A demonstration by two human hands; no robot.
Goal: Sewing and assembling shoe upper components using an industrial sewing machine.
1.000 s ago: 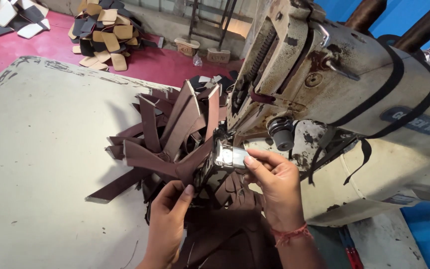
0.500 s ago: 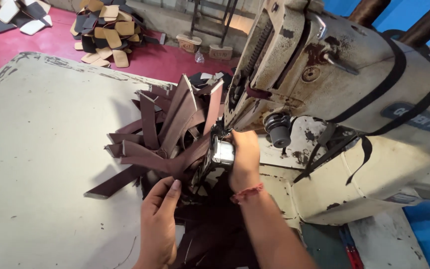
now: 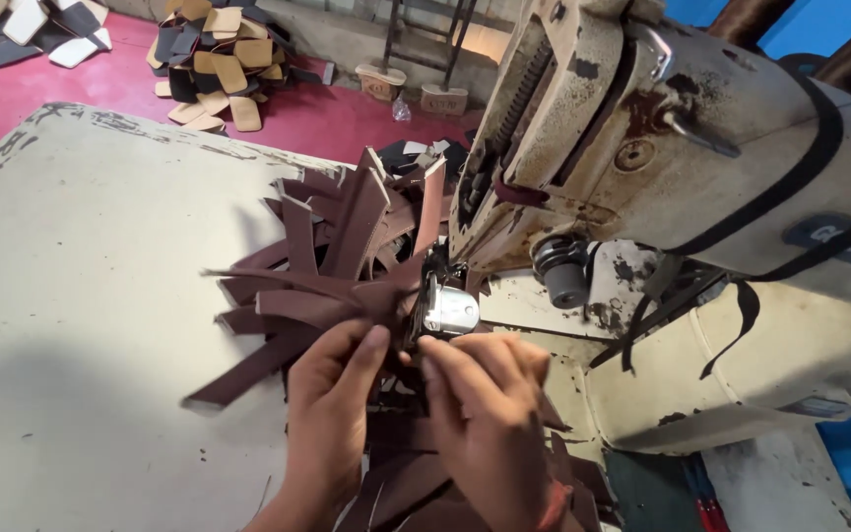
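Two hands pinch one brown leather strip (image 3: 347, 300) at the metal presser foot (image 3: 450, 310): left hand (image 3: 332, 394) and right hand (image 3: 485, 409), grip of each clamped on it. Best done with the strip flat, fingertips near of the needle, clear of the strip pile (image 3: 337, 227) on the tabletop (image 3: 81, 296).

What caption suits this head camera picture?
Both hands, left hand and right hand, guide brown strips at the sewing machine.
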